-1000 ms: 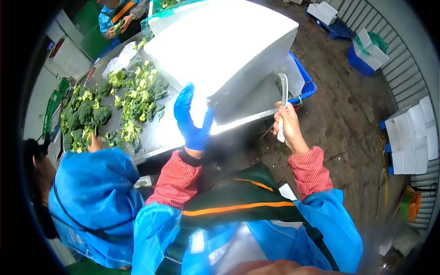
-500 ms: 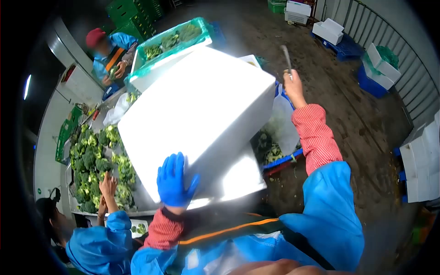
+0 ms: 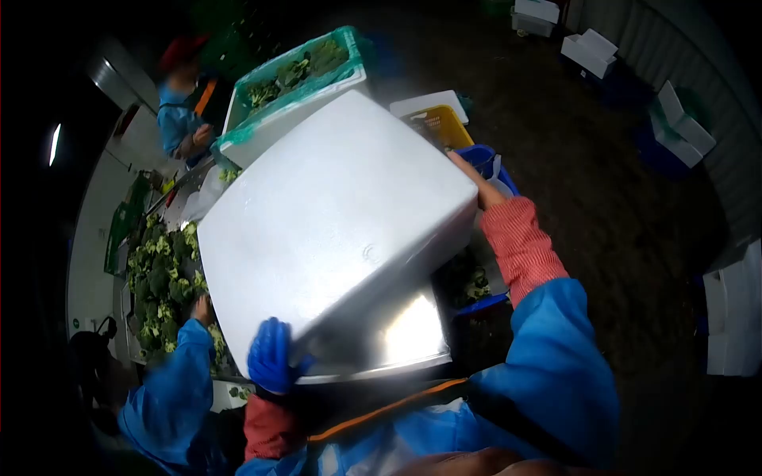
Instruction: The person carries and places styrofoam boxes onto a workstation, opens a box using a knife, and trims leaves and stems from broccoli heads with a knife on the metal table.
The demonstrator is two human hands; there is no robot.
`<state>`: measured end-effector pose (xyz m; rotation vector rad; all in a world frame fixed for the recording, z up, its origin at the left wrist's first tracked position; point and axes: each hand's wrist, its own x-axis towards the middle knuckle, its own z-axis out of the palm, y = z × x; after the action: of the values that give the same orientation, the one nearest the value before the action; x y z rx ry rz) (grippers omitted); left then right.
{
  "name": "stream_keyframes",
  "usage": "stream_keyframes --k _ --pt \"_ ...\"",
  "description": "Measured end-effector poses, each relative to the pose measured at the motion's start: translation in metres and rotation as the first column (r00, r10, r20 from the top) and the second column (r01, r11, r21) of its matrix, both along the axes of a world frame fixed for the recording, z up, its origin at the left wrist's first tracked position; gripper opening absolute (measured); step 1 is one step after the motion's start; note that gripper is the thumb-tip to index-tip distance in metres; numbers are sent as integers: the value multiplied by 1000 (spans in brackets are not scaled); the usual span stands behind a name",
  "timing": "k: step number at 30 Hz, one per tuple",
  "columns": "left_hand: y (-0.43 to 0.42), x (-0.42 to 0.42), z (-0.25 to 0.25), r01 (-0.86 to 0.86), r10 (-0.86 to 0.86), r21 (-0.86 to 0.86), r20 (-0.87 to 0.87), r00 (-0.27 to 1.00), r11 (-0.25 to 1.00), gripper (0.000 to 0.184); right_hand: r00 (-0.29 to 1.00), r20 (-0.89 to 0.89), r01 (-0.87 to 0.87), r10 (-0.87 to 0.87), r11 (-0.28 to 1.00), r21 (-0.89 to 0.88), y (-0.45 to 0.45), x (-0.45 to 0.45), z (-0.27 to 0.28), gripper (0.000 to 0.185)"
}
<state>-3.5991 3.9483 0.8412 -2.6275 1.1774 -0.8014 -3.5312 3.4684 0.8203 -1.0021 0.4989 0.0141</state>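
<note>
Work surface and surrounding room, seen from the head camera. A large white foam box (image 3: pixel 333 206) sits on the metal table (image 3: pixel 417 333), set obliquely, with a bright patch of reflected light on the bare metal beside its near side. The gloved left hand (image 3: pixel 272 357) lies at the box's near left corner, its fingers extended close together and the thumb apart, with nothing seen in its grasp. The bare right hand (image 3: pixel 484 186) is at the box's right corner, one finger stretched along the edge; the other fingers are partly hidden, so their opening and any hold cannot be told. Left of the box, broccoli (image 3: pixel 159 278) covers the table, with a co-worker's hand (image 3: pixel 203 308) at its edge. Beyond stands a box lined with green film (image 3: pixel 266 135), holding more broccoli, near another person in a red cap (image 3: pixel 182 54). To the right are a yellow crate (image 3: pixel 446 119) and a blue bin (image 3: pixel 486 305). The dark floor (image 3: pixel 556 222) extends to a ribbed wall (image 3: pixel 643 47), along which white foam containers (image 3: pixel 589 54) are placed. A light tube (image 3: pixel 55 144) glows at far left.
</note>
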Motion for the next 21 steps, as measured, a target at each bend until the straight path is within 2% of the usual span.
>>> stream_keyframes --k 1,2,3,4,5,6,7,8,10,11,12,13,14,15,17,21 --pt "24 13 -3 15 -15 4 -8 1000 1000 68 995 99 7 -12 999 48 6 -1 -30 67" --pt "45 26 -3 -55 56 21 -23 998 998 68 980 199 9 -29 995 99 16 -6 -48 63" --pt "68 42 3 -40 42 41 -48 998 998 69 980 200 5 -15 999 51 36 -13 -64 72" --pt "86 56 8 -16 17 29 -43 999 999 69 983 181 68 -39 985 -158 51 -7 -91 63" --pt "109 69 11 -43 45 22 -120 992 999 77 984 167 122 -65 926 -357 69 -3 -122 56" --pt "123 79 14 -117 119 24 -163 979 993 83 967 233 218 -101 800 -559 96 -13 -140 51" --pt "130 82 18 -188 191 32 -202 961 982 90 944 306 313 -121 623 -717 120 -23 -151 47" --pt "130 80 19 -231 233 35 -240 942 972 94 919 391 343 -60 610 -715 129 -28 -138 34" --pt "124 83 26 -303 302 45 -308 902 952 102 948 316 119 22 899 -421 109 -27 -120 27" --pt "111 86 33 -254 261 64 -295 919 965 103 951 299 -1 72 973 -232 96 -20 -108 24" --pt "87 80 41 -205 221 86 -289 931 975 104 951 300 -50 75 995 -88 80 -15 -85 18" --pt "61 72 49 -157 183 109 -287 940 981 105 940 336 -34 59 996 -80 68 -1 -76 19" --pt "25 71 57 -87 160 243 -300 940 966 110 945 312 -74 103 992 -106 54 15 -66 20" --pt "6 76 55 9 72 283 -276 958 959 110 939 315 -86 137 982 -170 45 30 -60 21" --pt "-2 86 45 -2 75 207 -348 935 978 107 942 293 -116 165 977 -177 32 63 -50 21" --pt "1 87 41 16 48 200 -309 950 980 103 945 259 -144 199 966 -216 22 107 -53 20"
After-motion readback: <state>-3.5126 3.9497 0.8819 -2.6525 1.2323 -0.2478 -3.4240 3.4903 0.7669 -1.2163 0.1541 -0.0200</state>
